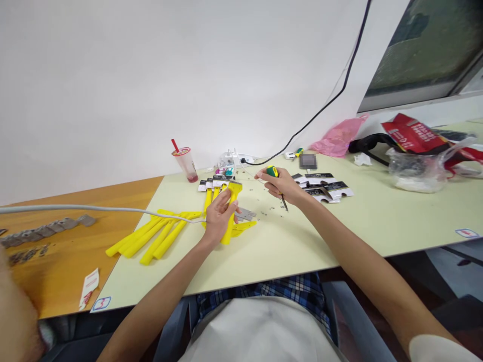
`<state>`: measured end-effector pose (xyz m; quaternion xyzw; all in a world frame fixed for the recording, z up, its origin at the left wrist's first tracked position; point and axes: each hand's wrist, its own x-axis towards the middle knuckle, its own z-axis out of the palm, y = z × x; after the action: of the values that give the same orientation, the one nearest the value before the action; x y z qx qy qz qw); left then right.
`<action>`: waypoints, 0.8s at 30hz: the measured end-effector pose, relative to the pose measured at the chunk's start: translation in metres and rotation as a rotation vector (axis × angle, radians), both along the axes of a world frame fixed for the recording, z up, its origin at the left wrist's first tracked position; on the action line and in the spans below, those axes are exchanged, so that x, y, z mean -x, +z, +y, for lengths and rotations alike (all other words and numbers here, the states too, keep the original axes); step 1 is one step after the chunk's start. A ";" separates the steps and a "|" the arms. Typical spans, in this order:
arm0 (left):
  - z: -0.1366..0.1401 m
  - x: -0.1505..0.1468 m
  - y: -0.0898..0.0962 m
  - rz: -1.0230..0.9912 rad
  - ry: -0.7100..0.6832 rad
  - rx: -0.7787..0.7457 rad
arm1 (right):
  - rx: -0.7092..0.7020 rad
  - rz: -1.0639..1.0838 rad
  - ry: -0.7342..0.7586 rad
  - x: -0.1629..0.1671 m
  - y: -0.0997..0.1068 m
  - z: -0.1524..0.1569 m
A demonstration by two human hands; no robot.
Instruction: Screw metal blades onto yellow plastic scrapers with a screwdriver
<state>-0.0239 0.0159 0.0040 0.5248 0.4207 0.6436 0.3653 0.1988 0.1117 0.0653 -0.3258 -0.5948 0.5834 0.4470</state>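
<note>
On the worktop (339, 226), the left hand (219, 216) is wrapped around a yellow scraper (231, 211), while the right hand (281, 185) grips a screwdriver (275, 182), tip down. The small screws (264, 211) between them are hard to make out.

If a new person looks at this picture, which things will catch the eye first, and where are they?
First come the bright yellow handles, fanned out on the pale green table left of centre. At the centre, the left hand grips a yellow scraper, while the right hand holds a green and yellow screwdriver beside it. Behind them, near the white wall, stands a plastic cup with a red straw.
</note>
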 end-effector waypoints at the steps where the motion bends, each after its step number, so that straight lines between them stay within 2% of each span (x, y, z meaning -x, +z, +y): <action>1: -0.001 0.001 -0.001 0.059 0.016 -0.033 | 0.001 -0.022 0.014 -0.005 0.000 0.003; 4: -0.003 0.009 0.001 0.394 0.054 -0.238 | -0.048 -0.201 0.078 -0.023 0.001 0.012; 8: -0.002 0.024 0.010 0.912 0.064 -0.702 | -0.276 -0.751 0.187 -0.049 -0.005 0.031; 10: -0.001 0.031 0.013 1.107 0.031 -0.802 | -0.366 -0.976 0.264 -0.058 -0.011 0.041; 13: -0.002 0.041 0.012 1.293 0.002 -0.837 | -0.391 -1.107 0.388 -0.068 -0.017 0.046; 16: -0.004 0.051 0.006 1.385 -0.039 -0.832 | -0.306 -1.117 0.462 -0.074 -0.017 0.040; 19: -0.008 0.058 0.001 1.420 -0.072 -0.809 | -0.239 -1.103 0.491 -0.076 -0.014 0.031; 24: -0.019 0.058 -0.003 1.395 -0.072 -0.749 | -0.246 -1.147 0.503 -0.072 -0.018 0.027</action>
<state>-0.0823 -0.0030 0.0012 0.9083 0.2909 0.2528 -0.1630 0.2703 0.1383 0.0475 -0.3832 -0.8604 0.3308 -0.0590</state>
